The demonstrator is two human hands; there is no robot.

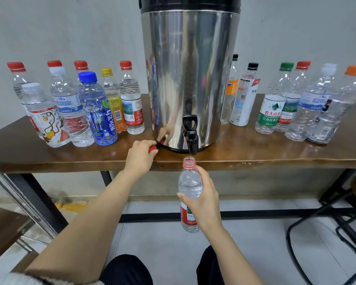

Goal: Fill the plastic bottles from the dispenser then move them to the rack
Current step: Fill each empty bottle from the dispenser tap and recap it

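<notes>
Right fingers (204, 176) around the uncapped bottle (190, 183) beneath the tap (191, 140), left fingers (146, 143) tight on a red cap (152, 149)

One view only, worn on the person's head; it faces the steel dispenser (190, 79) head-on from close by and tilts down, past the table (255, 163) edge in front of the dispenser to the floor (162, 239) below; the wide lens bows whatever stands either side of the dispenser outward.

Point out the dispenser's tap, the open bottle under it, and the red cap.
tap (191, 138), head view, on its black spout.
open bottle (190, 179), head view, on its clear upper body.
red cap (152, 148), head view, on its exposed red edge.
</notes>
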